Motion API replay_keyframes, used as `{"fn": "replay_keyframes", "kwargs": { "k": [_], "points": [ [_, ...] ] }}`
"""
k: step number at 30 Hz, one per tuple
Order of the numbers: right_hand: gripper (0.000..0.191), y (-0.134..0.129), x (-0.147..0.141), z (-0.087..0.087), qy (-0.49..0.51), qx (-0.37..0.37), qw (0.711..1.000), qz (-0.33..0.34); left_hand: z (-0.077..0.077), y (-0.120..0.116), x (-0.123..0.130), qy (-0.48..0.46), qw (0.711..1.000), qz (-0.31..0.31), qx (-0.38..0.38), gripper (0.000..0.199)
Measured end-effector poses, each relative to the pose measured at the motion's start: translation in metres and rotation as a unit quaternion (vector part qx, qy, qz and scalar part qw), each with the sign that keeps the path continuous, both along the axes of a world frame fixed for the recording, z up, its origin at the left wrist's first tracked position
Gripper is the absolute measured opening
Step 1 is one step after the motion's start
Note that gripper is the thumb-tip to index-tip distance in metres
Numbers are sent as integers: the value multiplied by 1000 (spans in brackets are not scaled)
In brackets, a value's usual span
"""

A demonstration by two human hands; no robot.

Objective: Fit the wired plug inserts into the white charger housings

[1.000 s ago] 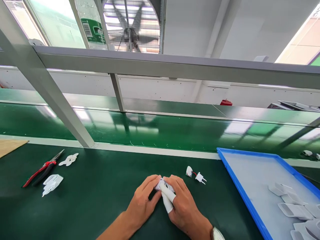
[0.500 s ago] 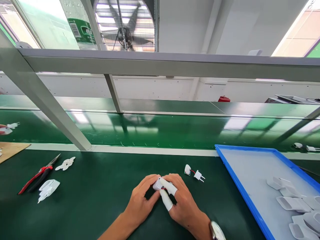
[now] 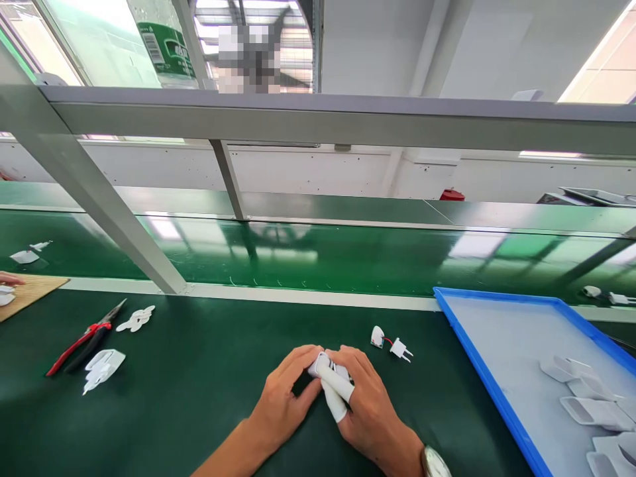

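Low in the middle of the head view, my left hand (image 3: 287,391) pinches a small white plastic housing (image 3: 315,366) between thumb and fingers. My right hand (image 3: 370,404), with white covers on two fingers and a watch at the wrist, is closed on the same housing from the right. Its covered fingers hide much of the part. Beyond my right hand, a small white piece (image 3: 377,336) is joined by a red wire to a white two-pin plug (image 3: 400,350) on the dark green table (image 3: 209,371).
Red-and-black pliers (image 3: 87,341) and white flat parts (image 3: 103,368) lie at the left. A blue-rimmed tray (image 3: 489,381) with several white housings (image 3: 596,412) stands at the right. A metal frame (image 3: 318,122) crosses above; another person's hand (image 3: 10,278) shows at far left.
My right fingers have shifted over the housing, covering the red wire seen there before. At far left, the other person's hand has let go of white parts on the green belt. The view has shifted slightly.
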State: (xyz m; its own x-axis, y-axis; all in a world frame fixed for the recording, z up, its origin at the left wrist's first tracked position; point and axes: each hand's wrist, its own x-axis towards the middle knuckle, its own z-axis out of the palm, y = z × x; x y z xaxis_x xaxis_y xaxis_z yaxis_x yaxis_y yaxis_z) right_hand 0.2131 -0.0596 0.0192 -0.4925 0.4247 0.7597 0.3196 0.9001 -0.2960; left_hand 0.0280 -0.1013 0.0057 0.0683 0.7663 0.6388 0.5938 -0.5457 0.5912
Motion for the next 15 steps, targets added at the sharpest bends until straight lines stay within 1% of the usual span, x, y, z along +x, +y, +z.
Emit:
{"fn": "replay_keyframes", "kwargs": {
  "k": [4, 9, 13, 15],
  "points": [
    [51, 0, -1, 1, 12, -21, 1000, 8, 0, 0, 0, -7, 1000, -10, -8, 40],
    [48, 1, 1, 2, 51, -52, 997, 5, 0, 0, 0, -17, 999, -4, -30, 42],
    [42, 3, 0, 2, 21, -54, 998, 5, -3, 2, 0, -10, 1000, -8, -20, 45],
    [40, 4, 0, 0, 7, -35, 999, -5, -7, 4, 0, -7, 1000, -7, -15, 46]
  ]
}}
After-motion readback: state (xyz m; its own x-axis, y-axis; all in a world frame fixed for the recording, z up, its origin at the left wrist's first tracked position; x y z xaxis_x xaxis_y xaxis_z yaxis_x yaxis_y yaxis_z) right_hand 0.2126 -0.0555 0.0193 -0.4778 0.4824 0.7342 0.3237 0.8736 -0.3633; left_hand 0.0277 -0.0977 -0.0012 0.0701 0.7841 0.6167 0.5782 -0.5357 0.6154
